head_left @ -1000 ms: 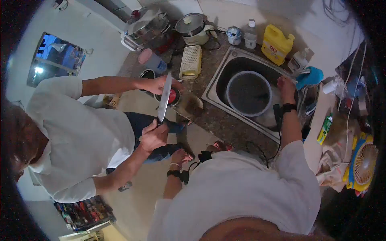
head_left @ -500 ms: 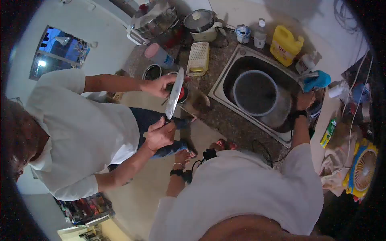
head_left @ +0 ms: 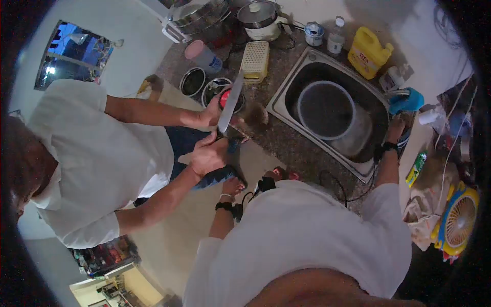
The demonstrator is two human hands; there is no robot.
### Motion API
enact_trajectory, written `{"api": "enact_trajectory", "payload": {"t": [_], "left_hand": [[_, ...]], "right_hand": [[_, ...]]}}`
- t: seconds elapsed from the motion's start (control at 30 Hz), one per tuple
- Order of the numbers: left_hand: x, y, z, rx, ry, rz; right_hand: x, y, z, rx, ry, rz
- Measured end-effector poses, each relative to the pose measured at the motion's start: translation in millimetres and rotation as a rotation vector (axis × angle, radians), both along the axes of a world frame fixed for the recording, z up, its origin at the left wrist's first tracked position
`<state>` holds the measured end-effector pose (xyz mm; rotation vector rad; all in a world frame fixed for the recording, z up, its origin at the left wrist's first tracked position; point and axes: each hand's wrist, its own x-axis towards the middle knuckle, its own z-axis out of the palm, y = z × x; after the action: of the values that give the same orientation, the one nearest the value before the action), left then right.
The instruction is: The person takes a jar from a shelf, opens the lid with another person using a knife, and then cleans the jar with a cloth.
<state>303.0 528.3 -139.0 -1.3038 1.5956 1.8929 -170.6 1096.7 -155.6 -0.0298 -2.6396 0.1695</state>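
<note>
Head view: your left hand [head_left: 231, 187] and right hand [head_left: 396, 130] show unclear grips; hold the likely slippery 2 o'clock basin [head_left: 327, 137] rim-side.

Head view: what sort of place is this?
Probably a home kitchen: a sink set in a counter, with a lidded pot and what looks like a grater standing nearby.

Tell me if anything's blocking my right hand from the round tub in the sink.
Nothing visible is. Between your right hand and the round tub there's just the far-right end of the sink, with no object standing there. The blue thing beside your hand sits off that line.
</note>
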Motion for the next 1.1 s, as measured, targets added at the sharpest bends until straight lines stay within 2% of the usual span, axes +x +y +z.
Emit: {"api": "enact_trajectory", "payload": {"t": [0.03, 0.1, 0.13, 0.2, 0.23, 0.3, 0.37, 0.4, 0.43, 0.5, 0.53, 0.6, 0.67, 0.73, 0.8, 0.87, 0.9, 0.93, 0.97, 1.03, 1.07, 1.1], "left_hand": [[4.8, 1.2, -1.6, -0.351, 0.208, -0.256], [6.2, 3.1, -3.8, -0.699, 0.418, -0.508], [5.1, 3.7, -2.6, -0.184, 0.237, -0.070], [13.3, 4.2, -8.1, 0.329, 0.030, 0.362], [18.7, 2.2, -21.2, -0.024, 0.152, 0.036], [17.0, -2.2, -25.8, -0.373, 0.276, -0.303], [9.7, -9.3, -17.8, -0.887, 0.320, -1.196], [11.7, -9.8, -24.8, -0.889, 0.322, -1.198], [16.8, -9.4, -39.6, -0.766, 0.391, -0.892], [16.2, 0.4, -34.8, -0.635, 0.442, -0.590], [5.8, 11.0, -10.8, -0.570, 0.225, -0.637], [3.2, 17.2, -6.7, -0.503, 0.015, -0.683], [12.5, 20.0, -17.4, -1.074, 0.119, -1.062], [17.4, 19.9, -22.8, -1.069, 0.128, -1.038], [23.2, 18.6, -30.6, -1.074, 0.123, -0.993], [27.4, 16.8, -39.6, -1.113, -0.097, -1.236], [25.0, 30.6, -10.6, -1.311, 0.105, -1.090], [27.3, 32.5, -11.4, -1.332, 0.070, -1.058], [29.6, 29.9, -20.2, -0.932, 0.026, -0.792], [35.1, 18.1, -38.2, -0.558, 0.003, -0.485], [37.1, 12.2, -47.5, -0.802, 0.125, -0.808], [37.3, 10.6, -52.5, -1.037, 0.245, -1.142]], "right_hand": [[7.6, -11.0, 3.6, -0.058, 0.268, 0.056], [34.8, -42.9, 9.0, 0.004, 0.303, -0.015], [54.9, -65.8, 16.5, -0.073, 0.243, 0.011], [87.4, -102.6, 19.2, -0.255, 0.106, 0.089], [99.7, -116.5, 14.5, -0.362, 0.028, 0.137], [115.4, -147.2, -48.8, -0.442, -0.172, 0.360], [132.5, -175.7, -23.5, -0.515, -0.674, 0.445], [141.2, -188.6, -1.0, -0.537, -0.877, 0.431], [150.0, -201.7, 22.0, -0.538, -1.079, 0.407], [159.8, -211.4, 8.5, -0.841, -0.720, 0.220], [160.3, -211.1, 1.4, -0.843, -0.722, 0.218], [151.0, -204.1, -9.6, -0.947, -0.819, 0.245], [148.1, -199.1, -15.2, -0.965, -0.864, 0.268], [148.7, -194.9, -24.0, -0.977, -0.914, 0.298], [149.0, -197.3, -32.7, -0.843, -0.773, 0.233], [140.4, -184.9, -40.8, -0.786, -0.841, 0.283], [140.1, -187.1, -44.0, -0.726, -0.903, 0.311], [148.3, -193.9, -35.4, -0.744, -0.727, 0.335], [154.4, -195.8, -23.1, -0.765, -0.547, 0.355], [153.2, -196.1, 3.0, -0.847, -0.615, 0.478], [152.0, -191.5, -12.6, -0.851, -0.614, 0.509], [143.6, -176.7, -53.5, -0.529, -0.609, 0.649]]}}
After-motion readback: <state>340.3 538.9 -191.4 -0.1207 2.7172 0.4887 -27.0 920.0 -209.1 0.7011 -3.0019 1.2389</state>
